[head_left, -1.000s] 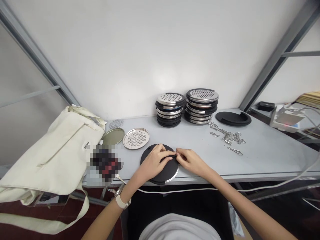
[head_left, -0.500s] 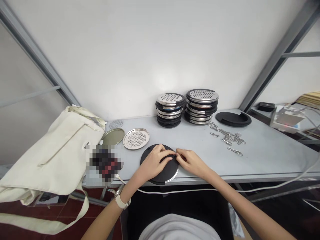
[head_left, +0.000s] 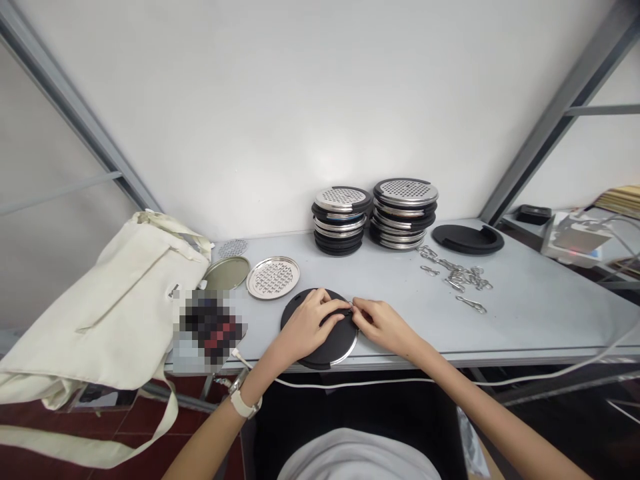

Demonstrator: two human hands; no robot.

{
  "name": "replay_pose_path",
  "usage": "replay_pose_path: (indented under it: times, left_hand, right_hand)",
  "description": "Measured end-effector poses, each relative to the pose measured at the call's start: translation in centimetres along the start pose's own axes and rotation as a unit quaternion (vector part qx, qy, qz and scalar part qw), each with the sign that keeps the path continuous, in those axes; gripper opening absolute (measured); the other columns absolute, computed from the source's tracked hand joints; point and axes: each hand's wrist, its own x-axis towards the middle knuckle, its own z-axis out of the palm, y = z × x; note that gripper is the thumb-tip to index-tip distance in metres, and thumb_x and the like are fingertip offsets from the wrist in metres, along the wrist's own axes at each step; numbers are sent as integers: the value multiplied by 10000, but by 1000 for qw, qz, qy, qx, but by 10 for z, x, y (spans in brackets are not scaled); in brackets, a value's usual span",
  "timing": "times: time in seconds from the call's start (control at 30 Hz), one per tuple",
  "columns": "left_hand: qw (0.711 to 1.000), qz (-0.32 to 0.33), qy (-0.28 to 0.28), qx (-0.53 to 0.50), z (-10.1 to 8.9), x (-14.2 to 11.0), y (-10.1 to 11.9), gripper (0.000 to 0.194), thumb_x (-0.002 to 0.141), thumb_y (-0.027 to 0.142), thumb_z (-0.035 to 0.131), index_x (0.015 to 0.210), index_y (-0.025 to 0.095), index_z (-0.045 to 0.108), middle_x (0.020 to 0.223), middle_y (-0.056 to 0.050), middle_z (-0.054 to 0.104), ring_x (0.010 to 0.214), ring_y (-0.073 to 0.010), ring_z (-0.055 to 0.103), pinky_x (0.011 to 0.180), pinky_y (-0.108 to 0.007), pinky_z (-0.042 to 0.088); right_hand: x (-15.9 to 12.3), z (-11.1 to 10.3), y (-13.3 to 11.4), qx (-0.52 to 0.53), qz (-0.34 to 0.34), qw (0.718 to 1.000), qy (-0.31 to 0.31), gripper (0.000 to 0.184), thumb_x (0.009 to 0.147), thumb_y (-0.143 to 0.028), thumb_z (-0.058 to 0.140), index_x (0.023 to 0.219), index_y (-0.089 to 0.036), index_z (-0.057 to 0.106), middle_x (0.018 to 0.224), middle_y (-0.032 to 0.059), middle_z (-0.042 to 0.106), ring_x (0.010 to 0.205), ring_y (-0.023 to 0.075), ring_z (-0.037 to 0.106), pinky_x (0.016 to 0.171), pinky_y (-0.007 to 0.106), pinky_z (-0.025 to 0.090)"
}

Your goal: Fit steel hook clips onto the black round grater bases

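Observation:
A round black disc with a silver metal edge along its lower right lies at the table's front edge. My left hand rests over it, fingers bent and thumb and fingertips closed at its upper right rim. Just opposite, my right hand pinches at the same rim, its fingertips almost touching the left ones. A tiny glint of metal shows between the fingertips, but the piece itself is mostly hidden. Behind the disc lies a silver round grater plate with raised holes.
Two stacks of black-rimmed perforated discs stand at the back. Metal snap hooks lie scattered on the right, near a black round cover. A cream bag sits left, beside a gold-toned lid. A white cable runs along the front.

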Motion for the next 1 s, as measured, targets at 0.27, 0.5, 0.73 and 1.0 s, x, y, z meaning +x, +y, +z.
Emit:
replay_pose_path:
  times: [0.27, 0.5, 0.73, 1.0]
  left_hand:
    - [1000, 5, -1, 3, 0, 0, 0, 279, 915, 207, 441, 1147, 275, 580, 940, -35, 492, 895, -166, 492, 848, -313, 422]
    - [1000, 10, 4, 0, 0, 0, 0, 271, 918, 220, 437, 1150, 259, 571, 950, -44, 499, 911, -179, 493, 867, -335, 417]
    - [1000, 6, 0, 0, 1, 0, 0, 262, 914, 211, 447, 1135, 261, 579, 945, -38, 495, 911, -172, 492, 862, -321, 419]
    - [1000, 4, 2, 0, 1, 0, -1, 258, 915, 218, 448, 1133, 263, 578, 945, -37, 497, 909, -171, 496, 862, -323, 419]
  right_hand:
    - [0, 0, -2, -4, 4, 1000, 5, 215, 868, -234, 369, 656, -195, 377, 547, -48, 425, 489, 83, 370, 509, 211, 239]
    - [-1, 0, 0, -7, 2, 1000, 2, 211, 865, -228, 373, 657, -195, 371, 548, -51, 420, 488, 80, 363, 510, 211, 231]
    - [-1, 0, -1, -11, 2, 1000, 5, 205, 856, -224, 377, 653, -195, 370, 543, -53, 414, 486, 79, 359, 510, 211, 227]
    - [0, 0, -3, -9, 7, 1000, 5, 184, 832, -221, 393, 651, -192, 396, 546, -51, 436, 488, 77, 378, 508, 207, 235]
